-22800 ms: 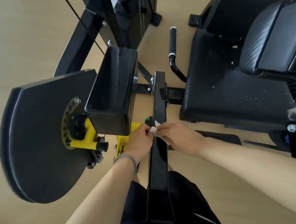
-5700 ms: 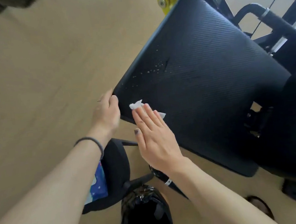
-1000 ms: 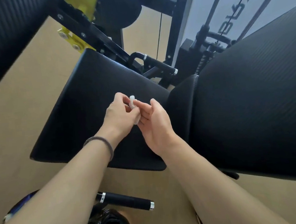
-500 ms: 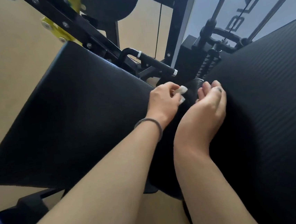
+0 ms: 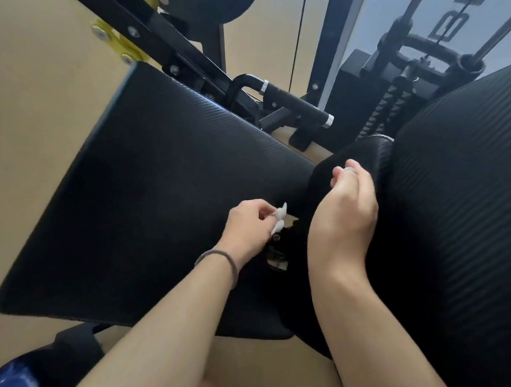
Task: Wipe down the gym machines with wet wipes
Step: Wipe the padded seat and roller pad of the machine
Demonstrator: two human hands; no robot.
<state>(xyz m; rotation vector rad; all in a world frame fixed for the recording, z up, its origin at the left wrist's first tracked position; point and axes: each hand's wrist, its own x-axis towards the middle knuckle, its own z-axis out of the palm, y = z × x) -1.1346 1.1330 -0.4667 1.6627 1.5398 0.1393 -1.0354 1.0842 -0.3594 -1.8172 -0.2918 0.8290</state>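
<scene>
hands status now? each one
Left hand: pinching the wet wipe.
Right hand: open, loosely curled, holding nothing.

Wet wipe [image 5: 280, 222]: a flat sheet pressed on the seat pad under the right palm earlier; now a small crumpled wad pinched in the left hand's fingertips.
Left hand [image 5: 248, 230]: half a second ago it held the wipe up at the far end of the gap between the pads; now nearer, low over the seat pad [image 5: 143, 204] by the dark gap at the backrest pad [image 5: 473, 203].
Right hand [image 5: 343, 213]: a second ago touching the wipe with the left; now apart from it, empty, fingers loosely curled, just right of the left hand.
View: from the leg lever and its yellow bracket, round to the seat and backrest.
</scene>
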